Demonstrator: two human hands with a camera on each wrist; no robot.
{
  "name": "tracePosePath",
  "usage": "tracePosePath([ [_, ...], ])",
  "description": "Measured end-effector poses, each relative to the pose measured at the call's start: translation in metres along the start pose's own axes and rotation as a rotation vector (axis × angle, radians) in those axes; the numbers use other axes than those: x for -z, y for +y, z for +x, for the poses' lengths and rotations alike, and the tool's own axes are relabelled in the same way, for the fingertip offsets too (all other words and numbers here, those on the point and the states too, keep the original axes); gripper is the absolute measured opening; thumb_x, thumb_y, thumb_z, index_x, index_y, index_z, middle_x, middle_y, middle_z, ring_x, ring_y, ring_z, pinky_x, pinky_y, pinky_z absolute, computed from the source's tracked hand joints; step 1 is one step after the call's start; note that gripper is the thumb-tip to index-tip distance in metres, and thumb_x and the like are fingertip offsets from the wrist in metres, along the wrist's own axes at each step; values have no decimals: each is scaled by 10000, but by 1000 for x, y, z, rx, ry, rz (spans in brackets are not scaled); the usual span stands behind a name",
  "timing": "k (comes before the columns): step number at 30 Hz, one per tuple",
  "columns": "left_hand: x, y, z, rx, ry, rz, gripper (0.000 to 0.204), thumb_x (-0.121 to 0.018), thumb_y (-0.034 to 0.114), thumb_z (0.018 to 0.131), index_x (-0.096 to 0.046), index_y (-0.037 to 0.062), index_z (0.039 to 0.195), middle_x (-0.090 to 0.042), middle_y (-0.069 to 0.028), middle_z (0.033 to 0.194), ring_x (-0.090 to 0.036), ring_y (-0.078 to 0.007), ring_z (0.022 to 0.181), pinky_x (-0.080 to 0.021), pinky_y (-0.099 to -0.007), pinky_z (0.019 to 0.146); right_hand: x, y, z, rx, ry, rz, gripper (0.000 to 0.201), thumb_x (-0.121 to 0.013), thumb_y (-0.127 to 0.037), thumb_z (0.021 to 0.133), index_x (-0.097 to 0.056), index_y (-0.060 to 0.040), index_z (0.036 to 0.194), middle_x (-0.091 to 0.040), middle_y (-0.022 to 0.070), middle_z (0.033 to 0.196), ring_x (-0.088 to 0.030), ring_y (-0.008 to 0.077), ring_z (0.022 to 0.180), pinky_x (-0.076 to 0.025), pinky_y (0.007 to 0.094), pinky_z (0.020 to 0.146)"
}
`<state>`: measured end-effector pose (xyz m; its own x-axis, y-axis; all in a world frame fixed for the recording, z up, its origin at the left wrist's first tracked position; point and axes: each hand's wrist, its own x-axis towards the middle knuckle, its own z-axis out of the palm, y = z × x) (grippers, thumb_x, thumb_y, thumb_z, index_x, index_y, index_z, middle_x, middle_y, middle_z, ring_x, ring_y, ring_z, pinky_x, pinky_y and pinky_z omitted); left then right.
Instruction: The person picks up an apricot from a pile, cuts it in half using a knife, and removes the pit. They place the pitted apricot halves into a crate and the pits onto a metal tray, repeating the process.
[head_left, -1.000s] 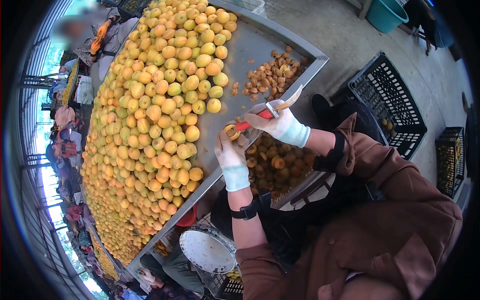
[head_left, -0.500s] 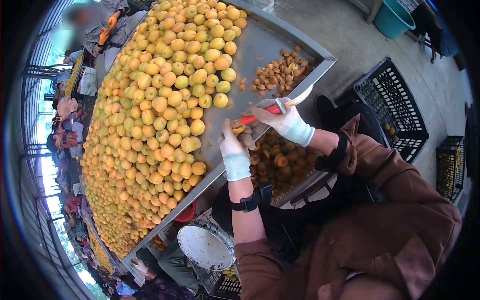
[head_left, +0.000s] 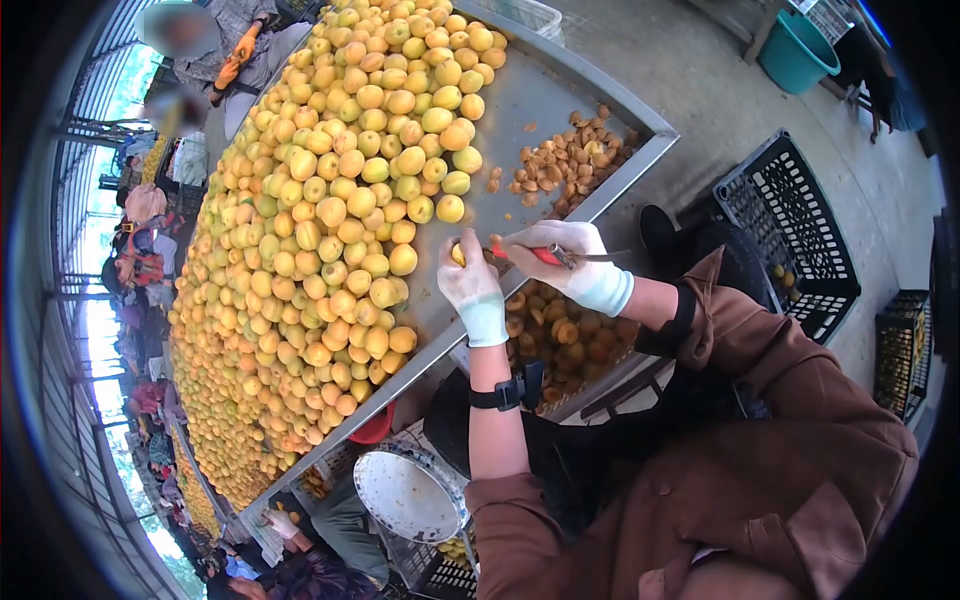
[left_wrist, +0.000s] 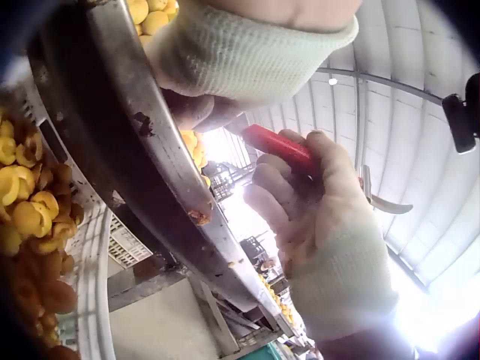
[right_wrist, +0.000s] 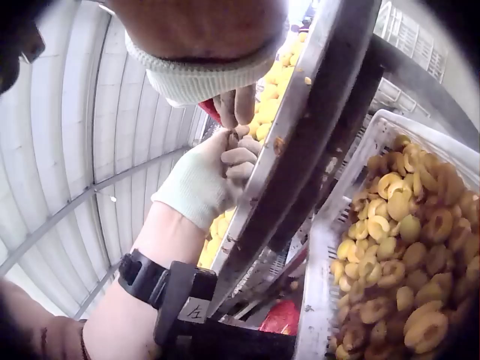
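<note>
My gloved left hand (head_left: 472,285) holds an apricot (head_left: 458,255) over the edge of the metal table, mostly covered by the fingers. Beside it, my gloved right hand (head_left: 570,262) grips a knife by its red handle (left_wrist: 283,151). The handle's end points toward the left hand, while the curved blade (left_wrist: 391,205) sticks out behind the right hand. In the right wrist view the fingertips of both hands meet close together, hiding the fruit. A large heap of whole apricots (head_left: 330,215) lies to the left of the hands.
Brown apricot pits (head_left: 560,165) lie on the metal table (head_left: 515,90) near its corner. Below the table edge, a white crate (right_wrist: 319,281) holds halved apricots (right_wrist: 401,251). Black crates (head_left: 790,220) stand at right, a white-topped bucket (head_left: 405,495) below. Other people sit around the heap.
The head view has shifted slightly. The right hand has turned the knife, so its blade now shows edge-on. The left hand has turned, covering more of the apricot, whose cut face showed earlier.
</note>
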<state>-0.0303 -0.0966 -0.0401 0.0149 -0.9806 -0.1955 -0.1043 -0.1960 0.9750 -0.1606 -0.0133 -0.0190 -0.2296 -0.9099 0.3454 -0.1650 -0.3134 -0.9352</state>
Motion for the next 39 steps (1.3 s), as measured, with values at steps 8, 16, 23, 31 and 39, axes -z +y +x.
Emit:
tracePosePath([
  [8,6,-6,15,35,-21,-31,300,-582,357,950,-539,74,861,-484,13,641,-434,-79,468,-307,-235,410,16,17,18,-294,266,133,186,-728,-145,809,-691,7,911,-674,56,789,-594,99,693,-497,271,654],
  [16,59,6,-15,-315,-462,381,259,-585,320,926,-609,65,959,-609,-84,854,-582,-196,684,-458,-301,614,39,18,23,-475,246,147,366,-716,-368,828,-689,-8,885,-629,62,696,-530,115,617,-454,315,588],
  [23,84,45,7,-477,-74,1181,353,-672,269,841,-633,5,1072,-630,-183,1110,-631,-331,900,-503,-396,808,31,27,25,-371,379,284,393,-633,-370,902,-637,3,1025,-590,65,730,-519,117,669,-444,296,646],
  [31,91,-21,113,-512,-205,2115,471,-700,300,817,-566,37,1185,-603,-171,1165,-652,-287,993,-530,-403,849,41,4,24,-481,258,282,398,-629,-378,898,-623,8,991,-582,81,705,-509,144,676,-445,328,653],
  [39,88,12,61,-100,-288,265,445,-631,289,928,-518,26,1269,-593,-151,1245,-626,-260,1027,-523,-390,858,35,14,17,-285,215,270,314,-610,-296,927,-629,13,983,-520,33,702,-490,116,679,-436,309,631],
])
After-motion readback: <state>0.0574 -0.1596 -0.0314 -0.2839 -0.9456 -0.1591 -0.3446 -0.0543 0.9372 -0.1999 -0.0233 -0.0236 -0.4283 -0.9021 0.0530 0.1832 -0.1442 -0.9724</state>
